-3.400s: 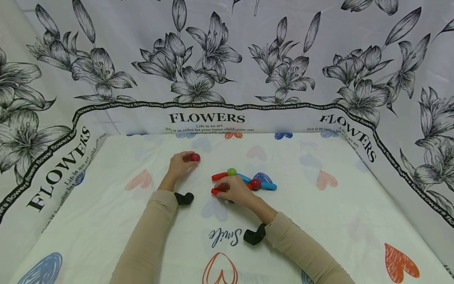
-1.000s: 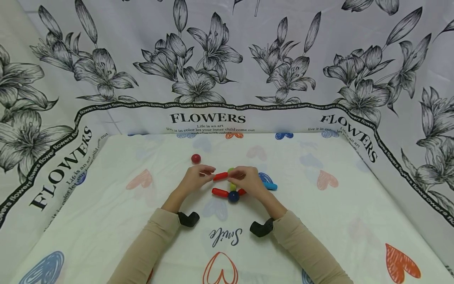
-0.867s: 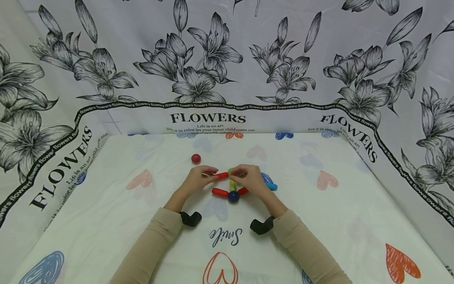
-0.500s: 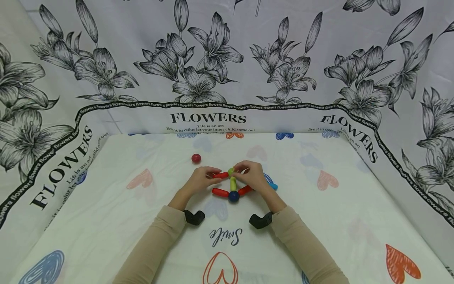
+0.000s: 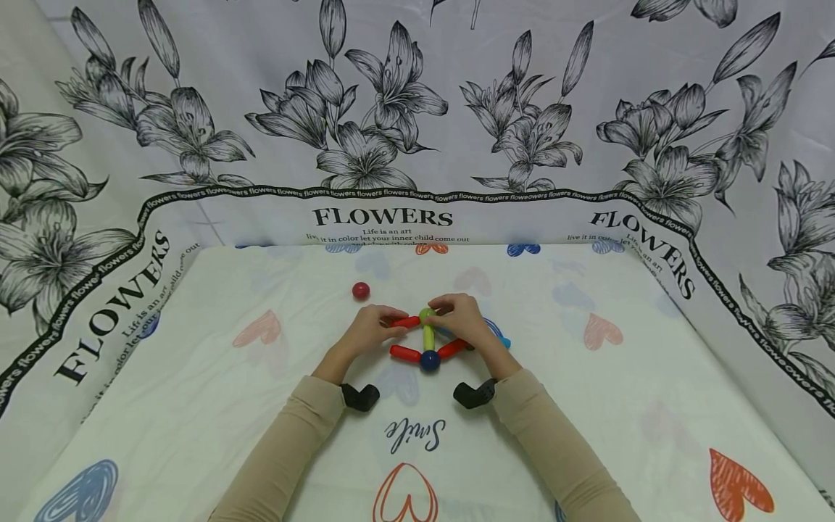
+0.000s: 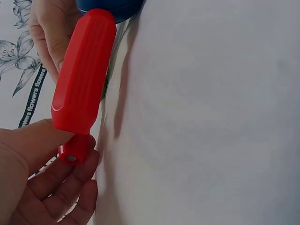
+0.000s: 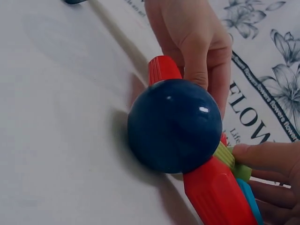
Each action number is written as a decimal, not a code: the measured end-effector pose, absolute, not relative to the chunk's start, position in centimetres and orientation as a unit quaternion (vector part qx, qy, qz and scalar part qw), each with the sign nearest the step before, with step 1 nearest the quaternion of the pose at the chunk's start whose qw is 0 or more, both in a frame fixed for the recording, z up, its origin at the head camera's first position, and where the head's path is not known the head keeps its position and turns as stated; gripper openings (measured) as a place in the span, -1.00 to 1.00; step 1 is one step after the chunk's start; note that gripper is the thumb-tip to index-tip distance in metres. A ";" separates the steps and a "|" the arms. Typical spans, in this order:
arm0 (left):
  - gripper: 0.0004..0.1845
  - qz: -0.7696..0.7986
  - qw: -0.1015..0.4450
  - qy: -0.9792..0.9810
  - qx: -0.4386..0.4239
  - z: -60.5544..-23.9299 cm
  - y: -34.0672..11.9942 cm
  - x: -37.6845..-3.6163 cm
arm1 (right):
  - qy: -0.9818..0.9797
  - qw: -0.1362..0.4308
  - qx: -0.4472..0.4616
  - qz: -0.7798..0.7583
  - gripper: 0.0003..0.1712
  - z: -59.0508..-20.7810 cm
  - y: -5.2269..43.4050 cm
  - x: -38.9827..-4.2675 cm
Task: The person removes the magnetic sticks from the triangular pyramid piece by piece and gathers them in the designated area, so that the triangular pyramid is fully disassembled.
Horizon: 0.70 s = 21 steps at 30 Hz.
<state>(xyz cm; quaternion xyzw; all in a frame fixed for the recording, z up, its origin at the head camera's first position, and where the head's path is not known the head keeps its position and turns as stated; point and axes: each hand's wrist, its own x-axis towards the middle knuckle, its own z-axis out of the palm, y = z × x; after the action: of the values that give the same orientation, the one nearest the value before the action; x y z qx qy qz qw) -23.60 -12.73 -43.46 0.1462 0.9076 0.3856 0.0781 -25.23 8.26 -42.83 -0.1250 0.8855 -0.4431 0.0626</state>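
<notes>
Two pinches: my left hand (image 5: 367, 333) grips the far red rod (image 5: 409, 322) at the green ball (image 5: 425, 314), held by my right hand (image 5: 464, 317). The lime rod (image 5: 428, 338) links it to the navy ball (image 5: 430, 361) nearer me; sideways pressure could pop them apart.

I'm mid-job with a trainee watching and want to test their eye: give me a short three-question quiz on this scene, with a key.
1. Which colour is the rod between the dark blue ball and the green ball? A) light blue B) yellow-green C) red
2. True or false: in the head view, the lone red ball lies farther off than the dark blue ball.
3. Fill in: the left hand pinches a ____.

Key:
1. B, the yellow-green rod.
2. True.
3. Red rod.
</notes>
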 end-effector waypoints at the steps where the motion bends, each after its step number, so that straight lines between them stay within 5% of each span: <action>1: -0.66 0.385 0.078 0.908 0.146 -43.5 -12.7 -23.6 | 0.888 0.064 -0.126 -0.438 -0.59 -42.8 8.2 -25.2; 21: -0.72 0.379 0.067 0.909 0.159 -43.3 -12.9 -23.6 | 0.900 0.068 -0.133 -0.410 -0.62 -42.7 8.2 -25.5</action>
<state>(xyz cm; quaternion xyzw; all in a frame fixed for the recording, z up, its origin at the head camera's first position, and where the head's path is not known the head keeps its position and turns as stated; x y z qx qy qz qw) -23.55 -12.86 -43.34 0.1587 0.9091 0.3793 0.0673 -25.49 8.20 -42.74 -0.1327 0.8999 -0.4098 0.0682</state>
